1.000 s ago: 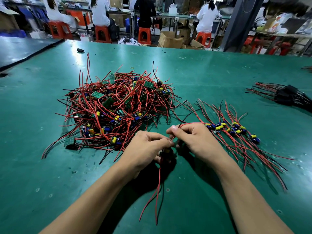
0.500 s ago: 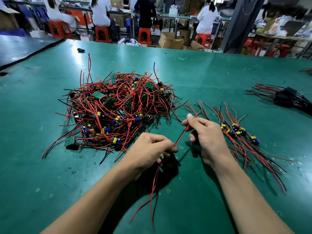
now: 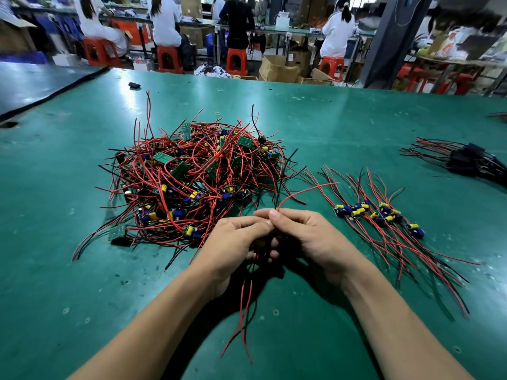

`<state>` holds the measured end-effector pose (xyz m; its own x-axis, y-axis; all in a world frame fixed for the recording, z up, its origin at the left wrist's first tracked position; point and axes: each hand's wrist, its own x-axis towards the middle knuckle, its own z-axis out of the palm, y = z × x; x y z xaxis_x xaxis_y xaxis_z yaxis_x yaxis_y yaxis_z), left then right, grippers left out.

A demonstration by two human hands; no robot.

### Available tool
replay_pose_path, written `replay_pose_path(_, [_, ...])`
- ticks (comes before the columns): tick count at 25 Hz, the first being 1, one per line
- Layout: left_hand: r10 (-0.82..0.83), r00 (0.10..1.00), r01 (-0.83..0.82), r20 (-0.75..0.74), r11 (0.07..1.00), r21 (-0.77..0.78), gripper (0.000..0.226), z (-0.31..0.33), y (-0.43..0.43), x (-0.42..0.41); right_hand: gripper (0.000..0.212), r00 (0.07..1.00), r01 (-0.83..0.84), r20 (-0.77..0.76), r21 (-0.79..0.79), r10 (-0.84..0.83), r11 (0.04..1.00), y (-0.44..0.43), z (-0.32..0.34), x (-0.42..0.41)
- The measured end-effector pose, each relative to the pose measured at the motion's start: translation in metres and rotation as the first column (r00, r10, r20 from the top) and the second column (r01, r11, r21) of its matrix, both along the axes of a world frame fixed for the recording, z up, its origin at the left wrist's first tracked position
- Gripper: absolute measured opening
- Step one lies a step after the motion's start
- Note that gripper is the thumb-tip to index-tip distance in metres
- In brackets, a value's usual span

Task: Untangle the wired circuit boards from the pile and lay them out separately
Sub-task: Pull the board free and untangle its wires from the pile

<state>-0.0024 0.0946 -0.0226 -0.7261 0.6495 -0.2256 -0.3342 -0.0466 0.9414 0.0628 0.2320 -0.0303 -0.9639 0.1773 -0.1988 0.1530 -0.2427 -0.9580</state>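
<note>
Currently: the pile (image 3: pixel 192 182) of tangled boards sits left of centre on the green table (image 3: pixel 329 119). Risk here: its red and black leads loop through one another, so a pull on any caught lead would likely drag neighbouring boards out too.

Left hand (image 3: pixel 236 242): fingers curled round the held board (image 3: pixel 260 243), which is mostly hidden between the hands; only a yellow part shows. Hanging leads (image 3: pixel 242 305) trail below toward the person.

Right hand (image 3: pixel 310 237): thumb and forefinger pinch one red lead (image 3: pixel 304 192), which arches up and to the right. Risk: tugging it against the left hand's grip could strain the solder joint. Its free end reaches toward the laid-out row (image 3: pixel 378 215), and a careless sweep there could knot separated leads again.

Counts:
- Pile: 1, boards inside not countable.
- Board in hand: 1.
- Laid-out row: roughly six, overlap prevents a firm figure.
- Black bundle (image 3: pixel 466 160), far right: 1.
</note>
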Motion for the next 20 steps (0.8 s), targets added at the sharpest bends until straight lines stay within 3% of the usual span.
replay_pose_path(4, [-0.154,0.981,0.146,0.121,0.987,0.070,0.012,0.005,-0.003,-0.005,0.024,0.997,0.043,-0.053,-0.160,-0.052,0.986,0.006,0.006,0.000])
replay_pose_path(8, [-0.213,0.970,0.205,0.120,0.976,0.069,0.014,0.008,-0.002,-0.006,0.022,0.966,0.234,-0.086,-0.113,-0.244,0.966,0.014,0.007,-0.007])
replay_pose_path(13, [-0.295,0.951,0.291,0.090,0.955,0.057,0.017,0.007,-0.001,0.001,0.020,0.879,0.409,-0.048,-0.436,-0.474,0.802,0.030,0.010,-0.009])
replay_pose_path(17, [-0.331,0.942,0.331,0.058,0.943,0.022,0.018,0.005,0.001,0.004,0.026,0.831,0.471,0.029,-0.568,-0.556,0.675,0.035,0.012,-0.010])
replay_pose_path(20, [-0.354,0.935,0.354,0.033,0.935,0.006,0.017,0.004,0.002,0.006,0.030,0.843,0.447,0.051,-0.620,-0.535,0.644,0.036,0.014,-0.009])
